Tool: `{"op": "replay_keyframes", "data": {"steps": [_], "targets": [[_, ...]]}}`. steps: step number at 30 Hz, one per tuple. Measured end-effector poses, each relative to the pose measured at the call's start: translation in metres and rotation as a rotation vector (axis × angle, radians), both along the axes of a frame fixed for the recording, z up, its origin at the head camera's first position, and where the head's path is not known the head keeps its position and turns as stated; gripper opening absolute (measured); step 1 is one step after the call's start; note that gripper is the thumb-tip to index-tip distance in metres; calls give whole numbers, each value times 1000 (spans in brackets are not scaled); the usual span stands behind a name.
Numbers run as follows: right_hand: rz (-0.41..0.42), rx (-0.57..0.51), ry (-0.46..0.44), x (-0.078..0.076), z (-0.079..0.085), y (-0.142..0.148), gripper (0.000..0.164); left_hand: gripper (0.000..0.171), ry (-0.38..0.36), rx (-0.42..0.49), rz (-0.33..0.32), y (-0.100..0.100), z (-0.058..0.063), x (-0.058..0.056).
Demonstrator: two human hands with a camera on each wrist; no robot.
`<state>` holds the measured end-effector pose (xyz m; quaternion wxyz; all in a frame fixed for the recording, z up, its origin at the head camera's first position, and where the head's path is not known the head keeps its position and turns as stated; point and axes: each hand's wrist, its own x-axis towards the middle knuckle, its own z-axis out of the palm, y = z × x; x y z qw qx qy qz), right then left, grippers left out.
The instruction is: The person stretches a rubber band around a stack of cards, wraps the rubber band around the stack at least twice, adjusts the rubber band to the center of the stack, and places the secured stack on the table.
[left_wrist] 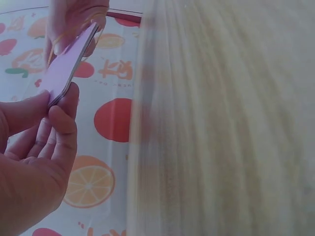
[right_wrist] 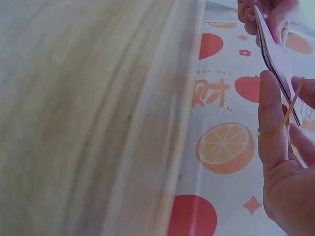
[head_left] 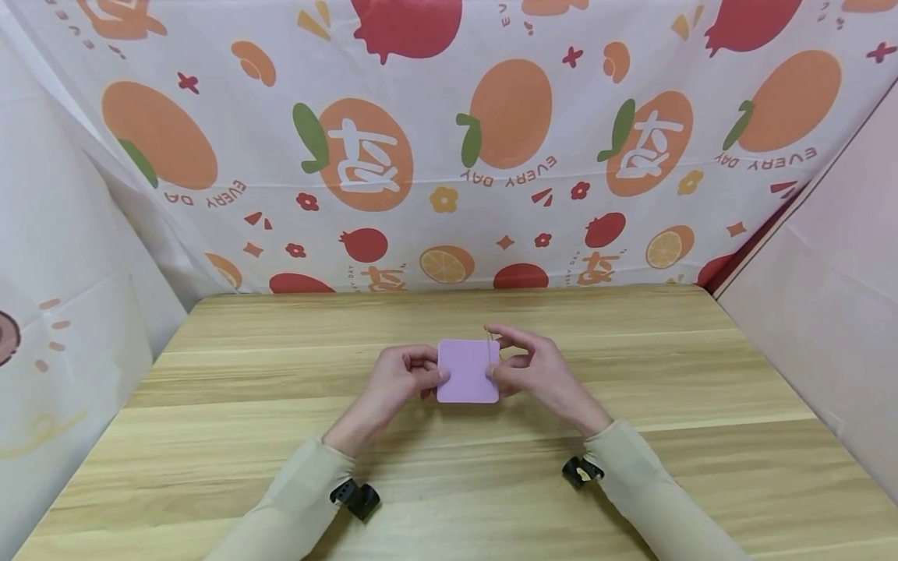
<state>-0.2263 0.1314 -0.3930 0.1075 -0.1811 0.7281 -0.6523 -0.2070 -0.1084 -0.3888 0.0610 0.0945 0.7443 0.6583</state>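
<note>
A square lilac stack of thin, round-cornered cards (head_left: 464, 372) is held up above the table, its layered edge showing in the left wrist view. My left hand (head_left: 407, 375) pinches its left side, thumb on the lilac face and fingers behind. At the right side, my right hand (head_left: 533, 366) has its thumb at the face and other fingers curled behind. A thin yellowish rubber band (right_wrist: 285, 120) is stretched between that hand's thumb and fingers, looping over one finger. In the head view the band (head_left: 489, 348) runs down across the stack's right edge.
The wooden table (head_left: 449, 483) lies beneath both hands. A fruit-printed cloth (head_left: 435, 156) hangs along its far edge, with pale cloth at both sides. Black wrist cameras sit on the left sleeve (head_left: 302, 483) and right sleeve (head_left: 631, 460).
</note>
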Motion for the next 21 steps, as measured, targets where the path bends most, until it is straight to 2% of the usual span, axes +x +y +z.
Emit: {"op": "replay_keyframes", "data": {"steps": [7, 15, 21], "targets": [[25, -2, -20, 0, -2, -2, 58, 14, 24, 6, -16, 0, -2, -2], [-10, -22, -71, 1, -4, -5, 50, 13, -31, 42, 65, -3, 0, -5], [30, -99, -168, 1, -10, -9, 23, 12, -72, 104, 127, -4, 2, -6]]}}
